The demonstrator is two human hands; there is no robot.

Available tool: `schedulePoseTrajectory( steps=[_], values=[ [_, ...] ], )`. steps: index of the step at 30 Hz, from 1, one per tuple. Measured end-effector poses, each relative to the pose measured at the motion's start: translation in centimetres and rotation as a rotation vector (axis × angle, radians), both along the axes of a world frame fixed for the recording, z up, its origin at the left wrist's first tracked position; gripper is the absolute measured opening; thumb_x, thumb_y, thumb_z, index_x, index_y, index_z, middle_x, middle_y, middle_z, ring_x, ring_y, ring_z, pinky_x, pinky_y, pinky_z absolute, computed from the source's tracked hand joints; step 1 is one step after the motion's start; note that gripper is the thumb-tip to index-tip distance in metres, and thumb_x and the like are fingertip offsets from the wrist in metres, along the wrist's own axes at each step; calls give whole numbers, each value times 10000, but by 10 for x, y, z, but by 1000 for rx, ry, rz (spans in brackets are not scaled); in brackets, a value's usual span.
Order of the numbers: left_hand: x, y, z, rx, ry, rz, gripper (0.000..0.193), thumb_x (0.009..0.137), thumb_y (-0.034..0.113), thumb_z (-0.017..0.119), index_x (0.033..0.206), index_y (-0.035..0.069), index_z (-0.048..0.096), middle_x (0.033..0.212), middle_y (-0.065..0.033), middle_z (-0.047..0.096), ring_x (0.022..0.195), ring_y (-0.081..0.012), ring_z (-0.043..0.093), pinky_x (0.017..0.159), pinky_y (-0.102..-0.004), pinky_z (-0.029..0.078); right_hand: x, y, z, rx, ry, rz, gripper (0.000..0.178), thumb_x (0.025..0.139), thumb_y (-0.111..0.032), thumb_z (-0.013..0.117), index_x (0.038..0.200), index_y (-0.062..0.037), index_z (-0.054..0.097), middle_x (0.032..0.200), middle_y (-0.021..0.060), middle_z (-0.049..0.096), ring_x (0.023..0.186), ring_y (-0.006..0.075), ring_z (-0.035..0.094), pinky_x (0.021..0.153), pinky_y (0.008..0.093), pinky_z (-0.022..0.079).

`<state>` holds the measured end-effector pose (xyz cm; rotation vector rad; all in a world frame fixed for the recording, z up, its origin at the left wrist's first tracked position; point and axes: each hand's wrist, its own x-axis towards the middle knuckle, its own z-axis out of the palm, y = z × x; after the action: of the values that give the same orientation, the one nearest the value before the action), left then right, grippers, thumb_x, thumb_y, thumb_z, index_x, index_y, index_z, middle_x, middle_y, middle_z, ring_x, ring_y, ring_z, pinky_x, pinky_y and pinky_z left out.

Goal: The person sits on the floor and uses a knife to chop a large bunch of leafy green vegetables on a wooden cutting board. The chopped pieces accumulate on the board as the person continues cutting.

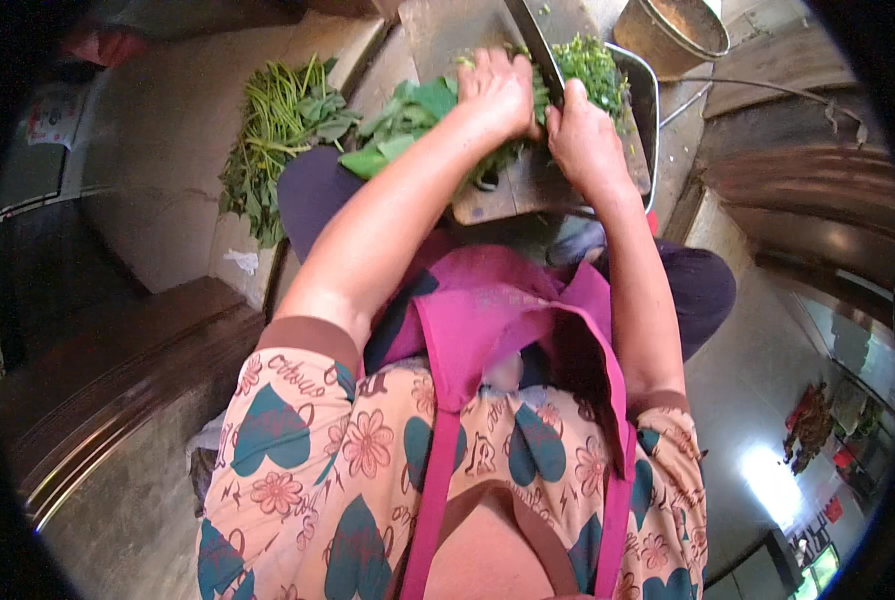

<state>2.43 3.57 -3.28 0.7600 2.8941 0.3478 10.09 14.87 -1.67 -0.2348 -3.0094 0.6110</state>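
My right hand point(586, 143) is closed round the handle of a large knife point(539, 42), whose dark blade points away toward the upper edge. Just left of the blade, my left hand point(498, 92) presses down on a bunch of leafy greens point(405, 118), its fingers bent over the stems. Both hands are above a wooden cutting board point(520, 190). To the right of the blade lies a heap of chopped greens point(590, 70), beside the rim of a metal basin point(652, 120). My left hand hides part of the bunch.
A pile of long-stemmed greens point(286, 128) lies on the floor to the left, with a white scrap point(241, 262) near it. A bucket point(674, 38) stands at the upper right, next to a dark cord point(768, 88). My knees flank the board.
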Motion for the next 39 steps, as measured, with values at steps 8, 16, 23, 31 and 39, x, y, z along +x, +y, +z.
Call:
schedulePoseTrajectory(
  steps=[8, 16, 23, 31, 39],
  values=[
    [-7, -7, -2, -55, 83, -133, 787, 525, 496, 848, 1088, 21, 570, 1096, -185, 590, 1069, -334, 546, 939, -427, 391, 9, 13, 10, -124, 30, -45, 284, 924, -271, 556, 1078, -59, 449, 856, 291, 635, 855, 487, 608, 746, 563, 464],
    [-5, -1, 12, -73, -128, -29, 832, 559, 475, 843, 1148, -12, 514, 1149, -248, 584, 1063, -373, 606, 909, -437, 501, 63, 0, 57, -215, 397, -100, 276, 906, -165, 598, 1117, -31, 481, 814, 245, 631, 766, 462, 618, 632, 511, 480],
    [-6, 0, 13, -71, -206, 35, 891, 571, 462, 863, 1226, -15, 493, 1232, -213, 563, 1125, -336, 585, 938, -402, 492, 60, -4, 52, -172, 258, -51, 253, 915, -163, 571, 1090, -13, 466, 794, 281, 622, 767, 482, 601, 654, 537, 468],
    [-2, -4, 9, -62, -197, 13, 910, 561, 457, 850, 1240, -28, 487, 1288, -247, 501, 1193, -347, 522, 978, -418, 457, 43, 5, 5, -143, 5, -29, 244, 909, -195, 565, 971, -7, 423, 801, 309, 611, 797, 505, 596, 707, 578, 469],
    [-4, -28, 24, -172, -227, -13, 1062, 508, 607, 839, 1302, -2, 485, 1280, -201, 519, 1200, -326, 485, 1008, -459, 370, 48, 6, 9, -71, 38, -18, 252, 897, -216, 584, 1004, -34, 445, 779, 272, 626, 782, 467, 618, 670, 558, 475]
  ],
)
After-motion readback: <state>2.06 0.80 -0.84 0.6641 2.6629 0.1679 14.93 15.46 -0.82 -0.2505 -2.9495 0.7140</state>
